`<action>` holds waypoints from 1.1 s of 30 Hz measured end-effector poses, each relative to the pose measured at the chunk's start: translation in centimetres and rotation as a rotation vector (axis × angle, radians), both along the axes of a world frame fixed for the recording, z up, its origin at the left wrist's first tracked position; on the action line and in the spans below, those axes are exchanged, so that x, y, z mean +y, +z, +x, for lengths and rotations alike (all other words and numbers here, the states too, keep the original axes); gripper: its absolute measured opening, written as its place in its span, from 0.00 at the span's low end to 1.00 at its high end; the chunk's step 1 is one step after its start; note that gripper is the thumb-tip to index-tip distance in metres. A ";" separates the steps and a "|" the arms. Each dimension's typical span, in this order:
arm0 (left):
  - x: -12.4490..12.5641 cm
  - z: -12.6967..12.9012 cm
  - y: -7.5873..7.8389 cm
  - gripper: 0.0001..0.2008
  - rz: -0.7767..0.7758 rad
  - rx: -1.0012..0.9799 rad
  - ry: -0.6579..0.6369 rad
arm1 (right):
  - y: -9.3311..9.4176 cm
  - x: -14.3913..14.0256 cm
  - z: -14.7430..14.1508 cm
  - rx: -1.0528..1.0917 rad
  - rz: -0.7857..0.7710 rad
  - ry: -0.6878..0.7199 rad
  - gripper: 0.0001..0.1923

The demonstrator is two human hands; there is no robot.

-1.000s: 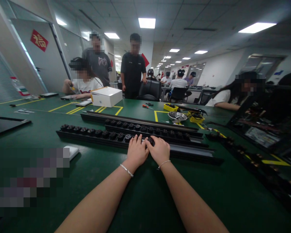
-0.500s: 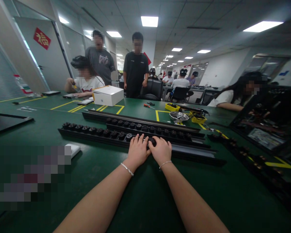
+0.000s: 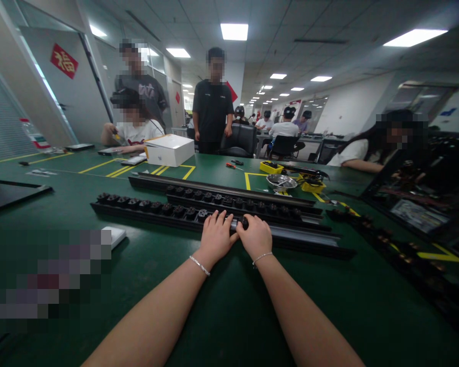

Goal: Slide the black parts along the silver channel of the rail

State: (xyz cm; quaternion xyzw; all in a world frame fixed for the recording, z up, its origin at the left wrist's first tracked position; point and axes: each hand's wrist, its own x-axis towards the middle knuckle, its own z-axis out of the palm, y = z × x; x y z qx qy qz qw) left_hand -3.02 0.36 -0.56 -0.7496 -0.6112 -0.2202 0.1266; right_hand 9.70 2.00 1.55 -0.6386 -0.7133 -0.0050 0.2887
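A long black channel rail (image 3: 309, 239) lies across the green table in front of me, with a row of small black round-topped modules (image 3: 145, 205) along its left part. My left hand (image 3: 219, 232) rests over the rail at the last modules, fingers stretched out and slightly apart, thumb pointing right. Just right of it, my right hand (image 3: 255, 234) is closed around a small black module (image 3: 245, 222) on the rail; fingers cover most of it. Between the hands a bit of bare pale channel shows. Behind lies a second module-filled rail (image 3: 248, 205).
Farther back lies another long black rail (image 3: 214, 191). Beyond are a metal bowl (image 3: 281, 182), yellow bins (image 3: 271, 167), a screwdriver (image 3: 233, 166) and a white box (image 3: 170, 151). A dark strip of parts (image 3: 401, 250) runs along the right. Co-workers sit at both sides; two people stand behind.
My right hand has shifted slightly right along the rail with the small module, opening a gap beside my left hand. A standing person at the back left has moved left.
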 end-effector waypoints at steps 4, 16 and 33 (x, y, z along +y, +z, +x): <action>0.0 0.0 0.0 0.27 0.011 -0.005 -0.001 | 0.1 -0.1 0.0 -0.009 0.002 -0.010 0.18; -0.1 0.1 0.2 0.28 0.013 -0.017 0.005 | 0.3 -0.1 0.5 0.009 0.013 -0.031 0.16; 0.0 0.1 0.2 0.28 0.013 -0.015 0.006 | 0.2 0.0 1.2 0.008 0.017 -0.066 0.14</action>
